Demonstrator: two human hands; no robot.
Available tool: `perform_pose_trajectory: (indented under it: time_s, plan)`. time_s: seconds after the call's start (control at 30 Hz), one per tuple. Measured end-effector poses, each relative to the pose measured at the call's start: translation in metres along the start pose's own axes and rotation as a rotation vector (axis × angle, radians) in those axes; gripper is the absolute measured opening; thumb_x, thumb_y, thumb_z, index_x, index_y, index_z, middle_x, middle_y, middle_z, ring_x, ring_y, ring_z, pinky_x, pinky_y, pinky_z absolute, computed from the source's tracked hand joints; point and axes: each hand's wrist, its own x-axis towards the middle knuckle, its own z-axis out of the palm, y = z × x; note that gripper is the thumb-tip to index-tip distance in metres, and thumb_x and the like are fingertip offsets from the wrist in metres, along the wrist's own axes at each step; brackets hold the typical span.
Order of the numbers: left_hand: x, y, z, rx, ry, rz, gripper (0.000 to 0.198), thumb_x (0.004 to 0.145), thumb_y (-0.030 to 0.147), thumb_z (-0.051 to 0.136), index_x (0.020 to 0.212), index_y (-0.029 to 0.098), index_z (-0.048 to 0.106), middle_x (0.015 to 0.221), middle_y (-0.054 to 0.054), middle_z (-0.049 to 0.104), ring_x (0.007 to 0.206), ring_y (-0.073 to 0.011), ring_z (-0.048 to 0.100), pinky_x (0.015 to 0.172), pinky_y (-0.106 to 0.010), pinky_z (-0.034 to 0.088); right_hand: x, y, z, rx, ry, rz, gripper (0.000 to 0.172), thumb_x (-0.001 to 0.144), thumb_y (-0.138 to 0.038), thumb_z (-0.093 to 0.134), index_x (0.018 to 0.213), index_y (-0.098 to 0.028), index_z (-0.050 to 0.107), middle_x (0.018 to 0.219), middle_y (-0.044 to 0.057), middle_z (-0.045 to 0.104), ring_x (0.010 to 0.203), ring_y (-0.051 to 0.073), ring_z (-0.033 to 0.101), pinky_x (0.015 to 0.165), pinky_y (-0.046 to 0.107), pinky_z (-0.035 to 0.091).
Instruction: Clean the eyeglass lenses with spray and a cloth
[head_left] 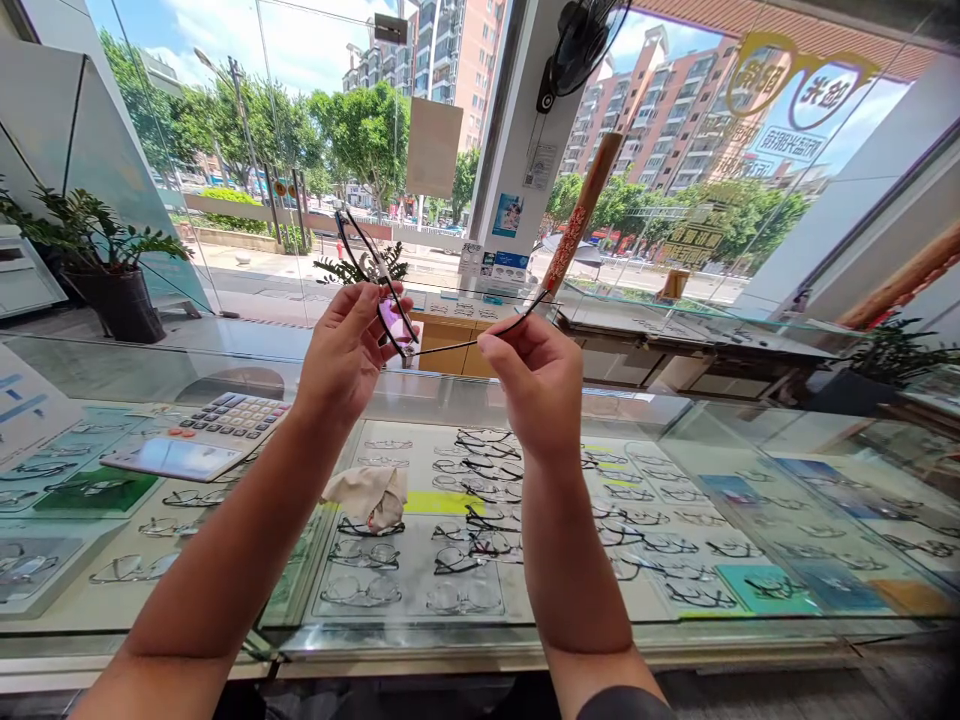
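Observation:
A pair of dark-framed eyeglasses point(395, 318) is held up above the glass counter between both hands. My left hand point(346, 345) is closed on the front of the frame near the bridge, with the lenses seen nearly edge-on. One temple arm stretches right to my right hand point(534, 375), which pinches it between thumb and bent fingers; its curved tip sticks out past them. Under the hands, a crumpled beige cloth point(369, 495) lies on the glass counter point(450, 634).
Rows of eyeglasses point(480, 455) show through the counter glass. A calculator point(211, 432) rests at the left. Beyond are potted plants point(112, 270), a low display case point(622, 350), a wall fan point(581, 50) and large windows facing a street.

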Motion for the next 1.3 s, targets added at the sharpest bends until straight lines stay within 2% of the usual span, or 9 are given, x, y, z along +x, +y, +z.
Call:
perform_pose_trajectory:
  time_s: [0.13, 0.27, 0.47, 0.53, 0.6, 0.7, 0.8, 0.97, 1.3]
  plan:
    - [0.000, -0.002, 0.000, 0.018, 0.028, 0.015, 0.049, 0.087, 0.071, 0.087, 0.101, 0.030, 0.067, 0.133, -0.006, 0.082, 0.128, -0.0286, 0.077, 0.082, -0.036, 0.068, -0.001, 0.001, 0.007, -0.037, 0.016, 0.007, 0.018, 0.088, -0.043, 0.070, 0.087, -0.027, 0.065, 0.078, 0.001, 0.060, 0.067, 0.015, 0.051, 0.057, 0.032, 0.040]
    - [-0.004, 0.006, 0.004, 0.038, 0.064, 0.046, 0.049, 0.083, 0.066, 0.093, 0.099, 0.029, 0.065, 0.123, -0.004, 0.083, 0.117, -0.0252, 0.080, 0.077, -0.032, 0.066, 0.004, 0.010, 0.003, -0.021, -0.025, 0.030, 0.017, 0.089, -0.041, 0.071, 0.087, -0.025, 0.066, 0.076, -0.001, 0.060, 0.065, 0.014, 0.047, 0.057, 0.032, 0.037]
    - [-0.008, 0.012, 0.005, 0.200, 0.069, 0.185, 0.040, 0.088, 0.058, 0.092, 0.098, 0.027, 0.068, 0.114, -0.005, 0.083, 0.107, -0.0214, 0.079, 0.082, -0.031, 0.065, 0.007, 0.012, -0.017, -0.348, -0.075, 0.064, 0.033, 0.097, -0.044, 0.073, 0.073, -0.023, 0.063, 0.063, -0.004, 0.052, 0.062, 0.013, 0.042, 0.061, 0.033, 0.032]
    - [-0.011, 0.011, 0.007, 0.256, 0.043, 0.222, 0.036, 0.091, 0.056, 0.089, 0.098, 0.026, 0.071, 0.113, -0.007, 0.083, 0.109, -0.0219, 0.079, 0.085, -0.032, 0.064, 0.001, 0.005, -0.016, -0.291, -0.122, 0.009, 0.025, 0.101, -0.041, 0.069, 0.083, -0.023, 0.070, 0.066, -0.003, 0.054, 0.063, 0.013, 0.044, 0.061, 0.033, 0.034]
    - [-0.015, 0.009, 0.009, 0.309, 0.029, 0.258, 0.032, 0.094, 0.054, 0.088, 0.099, 0.025, 0.074, 0.113, -0.007, 0.083, 0.109, -0.0218, 0.079, 0.086, -0.031, 0.064, -0.007, -0.003, -0.010, -0.225, -0.234, -0.009, 0.018, 0.103, -0.037, 0.066, 0.104, -0.024, 0.078, 0.067, -0.004, 0.053, 0.063, 0.014, 0.044, 0.062, 0.034, 0.035]
    - [-0.021, 0.008, 0.014, 0.376, 0.021, 0.287, 0.027, 0.096, 0.049, 0.087, 0.100, 0.025, 0.078, 0.113, -0.007, 0.083, 0.111, -0.0218, 0.078, 0.086, -0.029, 0.062, -0.019, -0.010, 0.002, -0.206, -0.357, -0.007, 0.037, 0.103, -0.032, 0.063, 0.138, -0.028, 0.077, 0.069, -0.006, 0.053, 0.064, 0.015, 0.045, 0.064, 0.034, 0.038]
    - [-0.024, 0.008, 0.015, 0.405, 0.013, 0.292, 0.025, 0.096, 0.048, 0.087, 0.102, 0.025, 0.079, 0.112, -0.006, 0.082, 0.112, -0.0221, 0.078, 0.086, -0.028, 0.062, -0.024, -0.010, 0.011, -0.189, -0.397, -0.006, 0.052, 0.103, -0.027, 0.060, 0.154, -0.028, 0.070, 0.069, -0.006, 0.050, 0.064, 0.015, 0.045, 0.065, 0.034, 0.038]
    - [-0.025, 0.008, 0.015, 0.420, -0.017, 0.304, 0.025, 0.098, 0.048, 0.085, 0.103, 0.025, 0.079, 0.111, -0.006, 0.082, 0.112, -0.0213, 0.078, 0.086, -0.027, 0.062, -0.023, -0.005, 0.013, -0.173, -0.389, 0.014, 0.063, 0.103, -0.025, 0.058, 0.165, -0.028, 0.061, 0.068, -0.007, 0.049, 0.064, 0.016, 0.044, 0.064, 0.034, 0.038]
    - [-0.025, 0.006, 0.015, 0.482, -0.047, 0.342, 0.021, 0.103, 0.045, 0.079, 0.106, 0.024, 0.079, 0.112, -0.006, 0.083, 0.111, -0.0196, 0.078, 0.086, -0.025, 0.063, -0.021, -0.002, 0.011, -0.172, -0.381, 0.022, 0.068, 0.103, -0.024, 0.060, 0.171, -0.028, 0.055, 0.067, -0.007, 0.047, 0.064, 0.015, 0.044, 0.065, 0.033, 0.039]
